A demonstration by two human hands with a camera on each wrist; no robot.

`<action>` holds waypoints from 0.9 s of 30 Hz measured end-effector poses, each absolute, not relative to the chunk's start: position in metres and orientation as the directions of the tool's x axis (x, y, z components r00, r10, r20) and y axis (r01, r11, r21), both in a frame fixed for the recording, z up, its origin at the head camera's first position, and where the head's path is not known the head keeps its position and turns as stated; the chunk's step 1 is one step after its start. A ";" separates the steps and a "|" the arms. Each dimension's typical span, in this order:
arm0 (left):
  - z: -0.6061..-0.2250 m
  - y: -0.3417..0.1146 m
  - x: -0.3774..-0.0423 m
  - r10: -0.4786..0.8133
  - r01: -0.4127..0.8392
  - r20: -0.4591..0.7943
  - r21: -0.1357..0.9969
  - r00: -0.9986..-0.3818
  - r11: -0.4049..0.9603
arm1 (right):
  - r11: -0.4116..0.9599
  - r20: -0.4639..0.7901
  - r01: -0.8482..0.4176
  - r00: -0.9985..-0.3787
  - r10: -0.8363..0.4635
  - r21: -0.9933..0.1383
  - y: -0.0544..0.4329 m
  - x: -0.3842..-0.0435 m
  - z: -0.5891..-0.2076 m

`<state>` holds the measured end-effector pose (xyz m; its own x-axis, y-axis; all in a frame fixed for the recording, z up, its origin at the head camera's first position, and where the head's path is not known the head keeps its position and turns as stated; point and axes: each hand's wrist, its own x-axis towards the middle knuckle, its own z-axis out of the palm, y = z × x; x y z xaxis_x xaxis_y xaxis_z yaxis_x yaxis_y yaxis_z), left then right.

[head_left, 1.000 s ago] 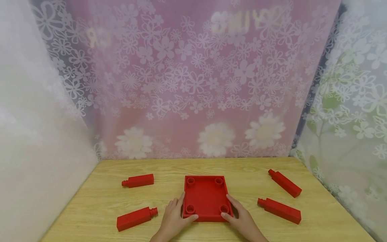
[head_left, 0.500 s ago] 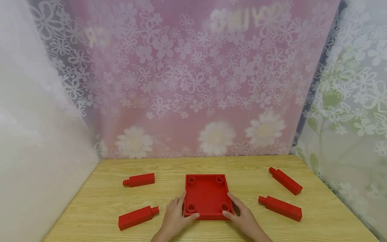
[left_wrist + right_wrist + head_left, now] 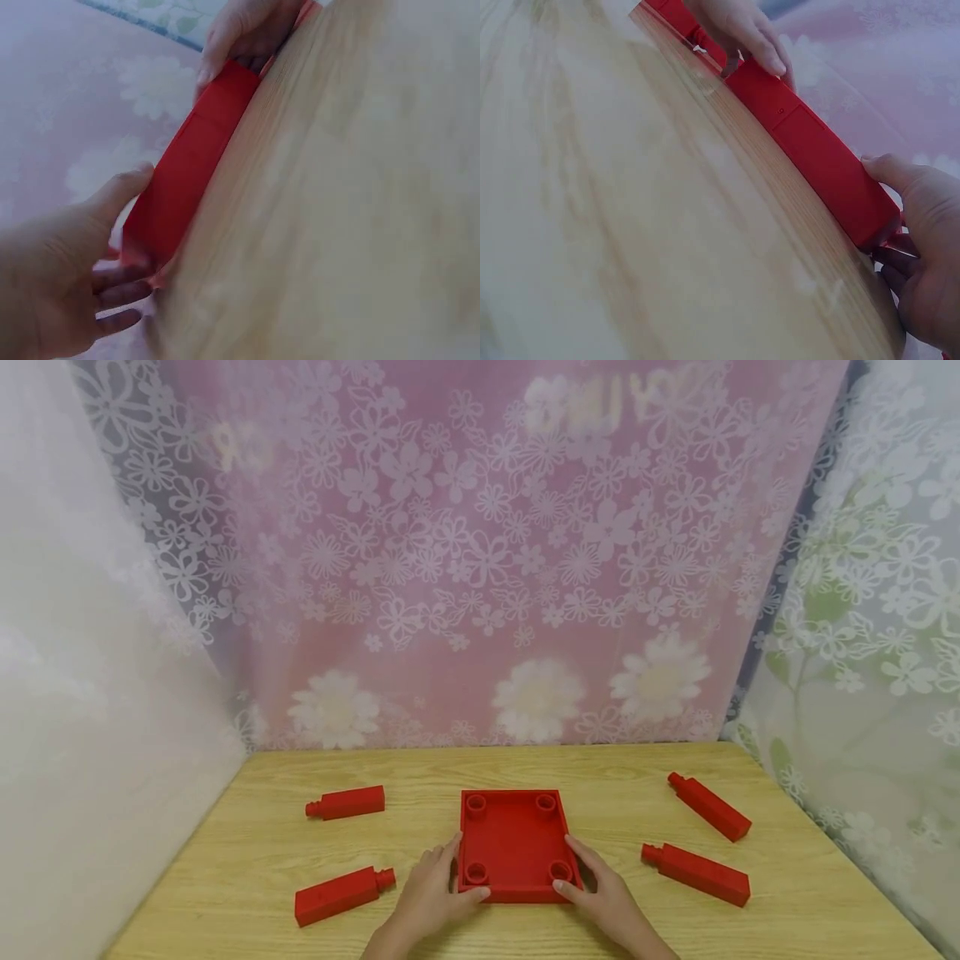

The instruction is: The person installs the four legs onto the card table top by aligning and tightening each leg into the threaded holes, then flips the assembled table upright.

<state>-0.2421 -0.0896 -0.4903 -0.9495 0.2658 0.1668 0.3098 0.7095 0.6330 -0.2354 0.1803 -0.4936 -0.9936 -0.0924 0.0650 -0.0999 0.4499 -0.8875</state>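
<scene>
A shallow red square panel [image 3: 513, 843] with raised edges lies on the wooden table, a round socket [image 3: 476, 805] standing in each inner corner. My left hand [image 3: 431, 893] grips its near left corner, thumb on the front rim and fingers along the left side. At the near right corner my right hand [image 3: 603, 897] holds it the same way. In the left wrist view the left thumb rests on the top edge of the panel's front wall [image 3: 187, 157]. The right wrist view shows the right hand [image 3: 930, 240] around the other end of that wall.
Two red square legs with narrow ridged ends lie to the left, a far leg [image 3: 347, 802] and a near leg [image 3: 337, 897]. Two more are at right, a far leg [image 3: 711, 807] and a near leg [image 3: 697, 873]. A flowered curtain [image 3: 480, 610] hangs behind the table [image 3: 420, 768].
</scene>
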 end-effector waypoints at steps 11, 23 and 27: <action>-0.439 -0.184 -0.248 0.403 0.291 0.081 0.819 -0.912 0.494 | 0.472 0.072 -0.106 -0.993 -0.088 -0.875 0.179 -0.234 -0.489; -0.447 -0.282 -0.226 0.451 0.101 -0.122 0.892 -0.884 0.440 | 0.488 0.066 -0.102 -0.994 -0.090 -0.867 0.179 -0.234 -0.489; -0.456 -0.289 -0.223 0.482 0.062 -0.150 0.916 -0.863 0.397 | 0.487 0.057 -0.094 -0.994 -0.089 -0.868 0.179 -0.234 -0.489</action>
<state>-0.2235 -0.2890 -0.4559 -0.8634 0.4817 -0.1500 0.0623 0.3969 0.9158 -0.2339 0.1786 -0.4893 -0.9943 -0.0893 0.0574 -0.0939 0.4871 -0.8683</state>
